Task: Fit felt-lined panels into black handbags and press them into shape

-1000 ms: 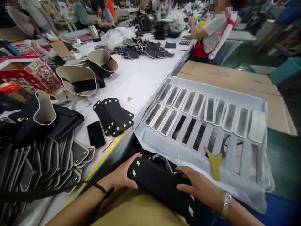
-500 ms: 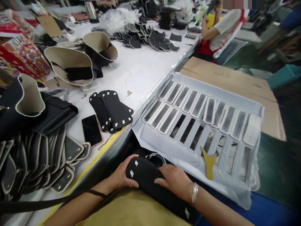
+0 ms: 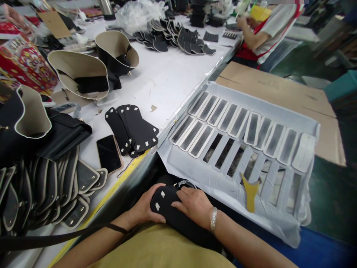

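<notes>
On my lap lies a long black padded piece (image 3: pixel 178 219) with small white tabs at its end. My left hand (image 3: pixel 143 208) grips its near-left end, fingers curled round the edge. My right hand (image 3: pixel 193 204) presses flat on top of it close to that same end, a silver bracelet on the wrist. A stack of similar black tabbed pieces (image 3: pixel 132 128) rests on the white table (image 3: pixel 173 82) just ahead of me. A yellow scraper (image 3: pixel 250 191) lies on the grey sheet (image 3: pixel 206 175) to my right.
Rows of white-rimmed strips (image 3: pixel 223 119) fill the grey sheet over cardboard (image 3: pixel 273 89). A phone (image 3: pixel 108 152), fanned black pieces (image 3: pixel 44 193) and open black bag shells (image 3: pixel 80 76) crowd the table's left. Another person (image 3: pixel 264 33) works at the far end.
My right hand has slid leftward along the black piece toward my left hand. The view has tilted down slightly. The far person's arms have moved.
</notes>
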